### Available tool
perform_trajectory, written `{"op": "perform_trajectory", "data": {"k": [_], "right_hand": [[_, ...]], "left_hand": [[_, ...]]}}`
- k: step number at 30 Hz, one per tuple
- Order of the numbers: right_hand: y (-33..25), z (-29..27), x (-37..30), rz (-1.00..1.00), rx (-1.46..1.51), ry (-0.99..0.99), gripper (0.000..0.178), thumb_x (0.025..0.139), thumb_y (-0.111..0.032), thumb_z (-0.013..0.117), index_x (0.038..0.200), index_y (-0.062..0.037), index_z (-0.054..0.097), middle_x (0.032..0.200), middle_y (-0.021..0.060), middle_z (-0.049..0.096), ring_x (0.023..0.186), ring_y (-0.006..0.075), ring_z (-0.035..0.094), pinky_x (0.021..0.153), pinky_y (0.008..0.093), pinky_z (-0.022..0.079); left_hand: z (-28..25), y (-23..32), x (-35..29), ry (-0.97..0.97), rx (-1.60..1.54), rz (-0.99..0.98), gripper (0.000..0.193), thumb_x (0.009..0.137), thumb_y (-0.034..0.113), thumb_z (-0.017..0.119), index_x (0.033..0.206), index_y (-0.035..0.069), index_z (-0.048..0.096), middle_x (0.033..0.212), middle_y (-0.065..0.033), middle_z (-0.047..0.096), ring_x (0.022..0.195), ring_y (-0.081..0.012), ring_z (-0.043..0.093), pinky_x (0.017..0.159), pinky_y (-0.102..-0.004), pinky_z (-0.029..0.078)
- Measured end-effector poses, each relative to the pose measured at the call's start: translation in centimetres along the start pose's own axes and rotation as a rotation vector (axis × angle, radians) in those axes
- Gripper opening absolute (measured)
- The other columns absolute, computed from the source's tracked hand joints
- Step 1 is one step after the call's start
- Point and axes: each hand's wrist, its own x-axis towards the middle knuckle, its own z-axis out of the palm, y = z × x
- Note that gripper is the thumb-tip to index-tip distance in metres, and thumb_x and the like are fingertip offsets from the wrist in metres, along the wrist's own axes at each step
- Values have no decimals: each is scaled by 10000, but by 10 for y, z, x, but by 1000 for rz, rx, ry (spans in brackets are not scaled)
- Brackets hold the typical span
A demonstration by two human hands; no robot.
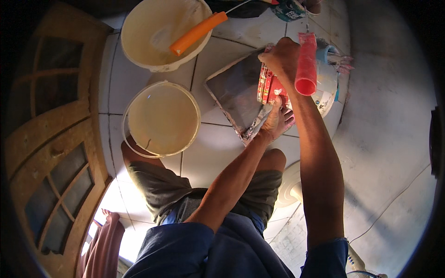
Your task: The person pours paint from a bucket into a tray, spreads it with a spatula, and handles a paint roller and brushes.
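A red tin or box-like container (pixel 272 88) with light markings is tilted over a dark square tray or board (pixel 234 85) on the floor. My right hand (pixel 283 58) is closed on its far end, with the fingers partly hidden. At its near end, my left hand (pixel 276 121) grips it with the thumb against its side. A paint-crusted flat piece, perhaps a scraper (pixel 256 123), lies beside my left hand; I cannot tell whether the hand touches it. A pinkish-red tube-shaped handle (pixel 306 67) is just right of my right hand.
To the left stand a round bucket of cream-coloured liquid (pixel 162 120) and a large pale basin (pixel 134 46) with an orange handle (pixel 199 33) across its rim. A whitish bucket (pixel 328 95) and a blue container (pixel 323 52) stand right of my hands, by the wall (pixel 389 116).
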Motion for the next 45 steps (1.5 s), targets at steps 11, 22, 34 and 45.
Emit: {"op": "perform_trajectory", "data": {"k": [11,22,34,45], "right_hand": [[-40,-6,0,141,36,-223,535,658,-310,764,1043,29,611,1000,222,665,883,361,675,779,389,564],[99,-14,-67,78,388,228,387,652,-334,751,589,-13,544,539,100,549,512,235,561,524,362,462],[256,-59,-187,873,1376,113,245,776,-227,654,856,0,609,702,47,568,615,128,513,587,264,417],[354,11,-380,1096,1584,491,83,910,-126,509,928,-51,538,852,48,553,787,145,561,687,246,483]], "left_hand": [[28,15,-18,60,-218,-3,853,666,682,707,1269,131,463,1197,-46,529,1133,-231,508,1008,-414,415],[9,7,-25,120,412,-96,845,789,570,661,1419,162,273,1407,-66,351,1305,-273,344,1082,-471,250],[47,-46,-34,136,884,147,788,774,396,757,1381,107,346,1295,-109,495,1185,-234,496,1004,-386,408],[-7,-57,-120,1112,1840,374,418,861,374,650,1069,40,509,943,-125,612,833,-224,592,758,-358,464]]}}
